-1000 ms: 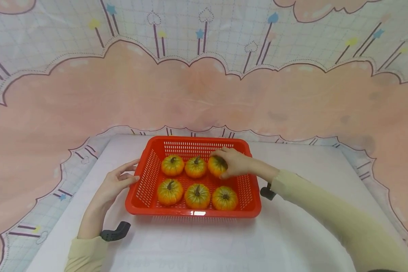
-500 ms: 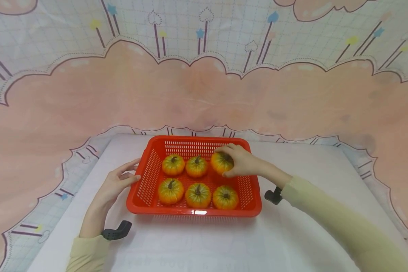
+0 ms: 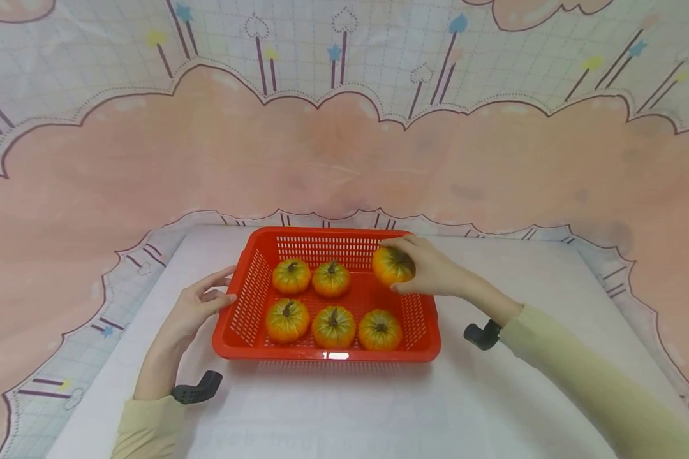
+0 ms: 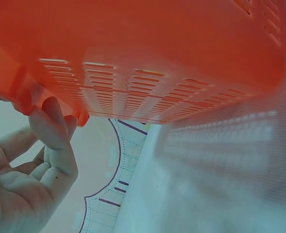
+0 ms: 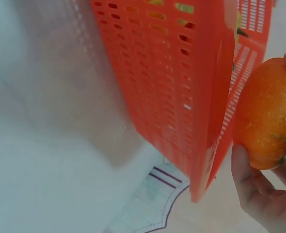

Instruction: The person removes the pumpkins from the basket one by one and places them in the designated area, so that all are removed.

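Observation:
My right hand (image 3: 433,268) grips a small orange-and-green pumpkin (image 3: 392,266) and holds it up over the back right part of the red plastic basket (image 3: 327,356). In the right wrist view the pumpkin (image 5: 266,114) is between fingers and thumb, beside the basket's slotted wall (image 5: 152,73). Two similar pumpkins (image 3: 291,276) sit at the back of the basket, and three more pumpkins (image 3: 333,327) line its front. At the basket's left side, my left hand (image 3: 192,312) holds the rim; the left wrist view shows its curled fingers (image 4: 53,131) under the edge.
The basket stands on a white-covered table (image 3: 321,408). Behind it hangs a pink and white patterned cloth (image 3: 344,153). A dark wrist mount (image 3: 198,389) is on the left wrist, and another dark mount (image 3: 482,335) on the right.
The right hand has lifted the back right pumpkin off the basket floor and moved it up and to the right. The left hand stays at the rim.

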A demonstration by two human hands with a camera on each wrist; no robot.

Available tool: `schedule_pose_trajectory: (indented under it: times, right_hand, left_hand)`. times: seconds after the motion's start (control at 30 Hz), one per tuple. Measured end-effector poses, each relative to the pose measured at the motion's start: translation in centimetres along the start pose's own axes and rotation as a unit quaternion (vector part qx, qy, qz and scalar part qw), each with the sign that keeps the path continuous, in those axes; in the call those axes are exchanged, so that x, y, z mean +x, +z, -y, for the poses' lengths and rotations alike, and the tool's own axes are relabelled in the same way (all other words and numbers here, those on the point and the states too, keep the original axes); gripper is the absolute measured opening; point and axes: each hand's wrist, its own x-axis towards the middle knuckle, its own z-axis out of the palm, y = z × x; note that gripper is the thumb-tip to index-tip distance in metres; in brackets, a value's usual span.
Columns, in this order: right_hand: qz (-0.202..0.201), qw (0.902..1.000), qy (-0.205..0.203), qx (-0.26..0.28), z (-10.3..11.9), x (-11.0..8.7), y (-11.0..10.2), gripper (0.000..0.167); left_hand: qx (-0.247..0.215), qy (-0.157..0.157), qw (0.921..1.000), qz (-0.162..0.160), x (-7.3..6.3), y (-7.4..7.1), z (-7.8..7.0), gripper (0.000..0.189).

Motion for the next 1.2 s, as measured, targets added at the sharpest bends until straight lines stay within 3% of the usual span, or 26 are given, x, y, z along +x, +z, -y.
schedule_pose_trajectory:
  times: [0.77,1.2]
  right_hand:
    - [-0.042,0.997,0.06,-0.025,-3.3,-4.1,-2.3,0.076]
    - [-0.058,0.9942,0.087,-0.024,-6.1,-5.3,-2.1,0.074]
  left_hand:
    - [-0.022,-0.013,0.9997,-0.005,0.0,0.3,0.2,0.062]
    - [-0.017,-0.022,0.9996,-0.003,0.2,0.1,0.0,0.062]
